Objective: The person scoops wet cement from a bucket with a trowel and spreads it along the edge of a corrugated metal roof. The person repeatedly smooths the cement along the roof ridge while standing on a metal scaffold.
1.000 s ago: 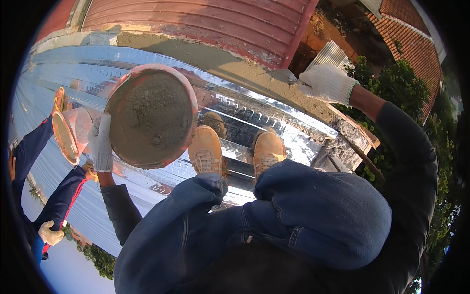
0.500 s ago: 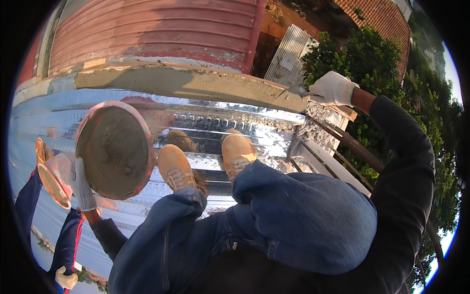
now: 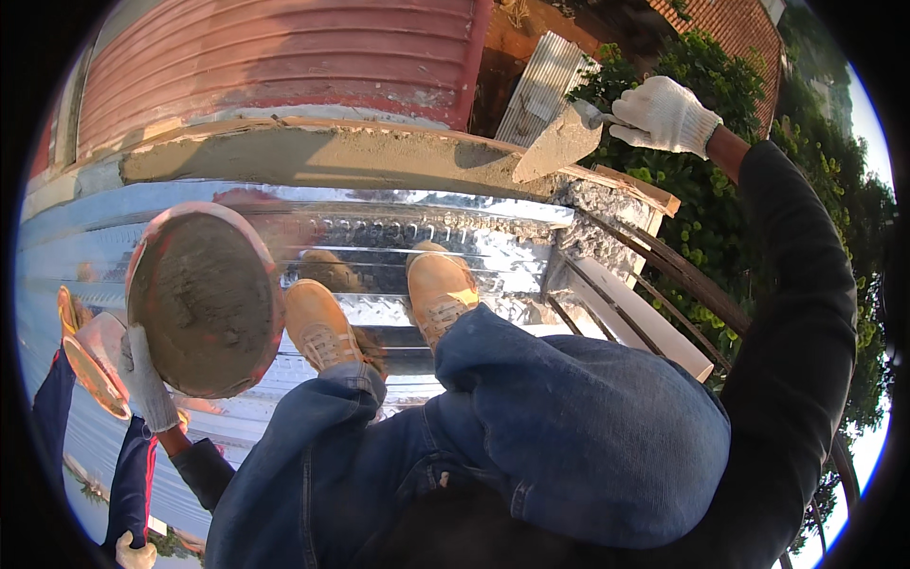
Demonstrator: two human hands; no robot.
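Note:
My right hand [image 3: 664,116], in a white knit glove, is closed round the handle of a pointed trowel [image 3: 566,142]. The mortar-smeared blade is tilted over the right end of a narrow ledge topped with wet grey mortar [image 3: 322,159]. At my left, a round bucket [image 3: 138,248] with a pinkish rim holds grey mortar [image 3: 204,303]. My left hand [image 3: 147,379], in a grey-stained glove, grips the near left side of this bucket. Its fingers lie along the outer wall, and part of them is hidden.
Shiny metal sheeting [image 3: 398,337] lies under my tan shoes [image 3: 318,318]. A red corrugated wall [image 3: 275,66] rises beyond the ledge. Dark bars [image 3: 678,266] and trees [image 3: 725,95] stand at the right. Another person's gloved hand [image 3: 136,552] and a second bucket [image 3: 95,379] are at far left.
My right hand has lifted the trowel from the ledge's right end, up and to the right, and its blade now shows fully. My left hand stays on the bucket. The view has shifted slightly.

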